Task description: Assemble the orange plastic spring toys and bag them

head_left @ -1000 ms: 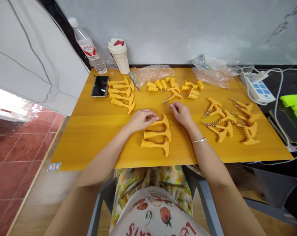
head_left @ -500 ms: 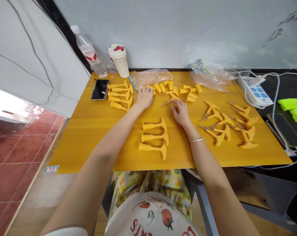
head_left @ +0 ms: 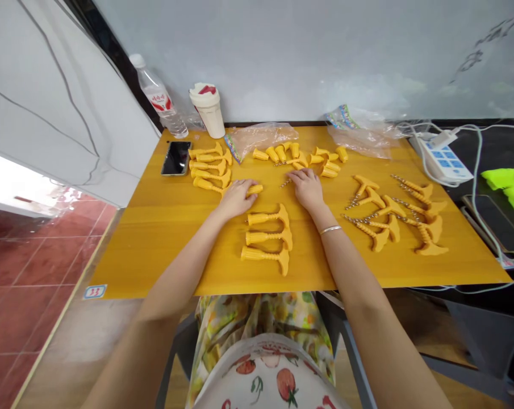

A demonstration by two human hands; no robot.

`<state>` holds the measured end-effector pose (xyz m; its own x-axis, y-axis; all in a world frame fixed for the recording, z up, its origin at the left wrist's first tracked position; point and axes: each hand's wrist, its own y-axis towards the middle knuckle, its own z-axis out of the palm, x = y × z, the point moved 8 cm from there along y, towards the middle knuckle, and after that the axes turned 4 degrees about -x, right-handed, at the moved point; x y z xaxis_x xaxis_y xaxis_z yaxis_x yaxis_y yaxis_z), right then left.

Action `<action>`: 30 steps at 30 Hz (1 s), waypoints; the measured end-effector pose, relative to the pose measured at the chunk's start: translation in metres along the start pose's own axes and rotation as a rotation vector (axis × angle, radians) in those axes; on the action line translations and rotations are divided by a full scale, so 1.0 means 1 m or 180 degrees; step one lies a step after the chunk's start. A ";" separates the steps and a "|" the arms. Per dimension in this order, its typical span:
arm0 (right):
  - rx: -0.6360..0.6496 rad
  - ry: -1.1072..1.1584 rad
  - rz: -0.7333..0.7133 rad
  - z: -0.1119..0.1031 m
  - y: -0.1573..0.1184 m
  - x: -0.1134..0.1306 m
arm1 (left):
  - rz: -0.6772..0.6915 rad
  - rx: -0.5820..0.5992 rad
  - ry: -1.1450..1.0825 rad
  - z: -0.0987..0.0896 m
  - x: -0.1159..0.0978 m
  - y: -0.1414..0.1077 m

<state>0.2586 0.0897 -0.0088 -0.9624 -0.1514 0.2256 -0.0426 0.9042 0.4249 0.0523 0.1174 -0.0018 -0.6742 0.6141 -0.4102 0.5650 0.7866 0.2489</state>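
Observation:
My left hand (head_left: 236,200) has its fingers closed round a yellow ribbed cap (head_left: 255,189), whose end sticks out to the right. My right hand (head_left: 306,190) grips a yellow T-handled corkscrew; its metal spiral (head_left: 286,183) points left, and the fingers hide most of the handle. Below and between the hands lie three capped corkscrews (head_left: 267,237) in a column, handles to the right. Several loose yellow caps (head_left: 280,152) lie beyond the hands, with another corkscrew (head_left: 298,159) among them.
Several capped corkscrews (head_left: 209,168) lie at the left beside a phone (head_left: 176,158). Uncapped ones (head_left: 384,210) spread over the right side. Along the back stand a bottle (head_left: 161,99) and a cup (head_left: 209,111), near plastic bags (head_left: 263,137). A power strip (head_left: 446,159) with cables is at the right.
My left hand has drawn back toward me and left from the loose caps, bringing a cap with it. My right hand has shifted slightly left and closed over the corkscrew.

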 end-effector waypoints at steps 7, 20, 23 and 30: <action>-0.0163 -0.0256 -0.0442 -0.018 -0.011 0.027 | -0.0045 -0.0241 -0.0051 -0.013 -0.005 -0.010; -0.0169 0.0333 -0.0989 -0.047 -0.013 0.088 | 0.0448 -0.0397 -0.0792 -0.018 -0.035 -0.015; -0.0093 0.0778 -0.1049 -0.050 -0.016 0.092 | 0.0461 -0.0335 -0.1233 -0.015 -0.031 -0.014; -0.0256 0.1674 -0.0792 -0.058 -0.019 0.083 | -0.0133 -0.0143 -0.1894 -0.010 -0.010 -0.010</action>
<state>0.1953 0.0365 0.0529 -0.6627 -0.5515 0.5066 -0.2099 0.7861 0.5813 0.0485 0.1040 0.0088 -0.3061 0.4514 -0.8382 0.5144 0.8193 0.2534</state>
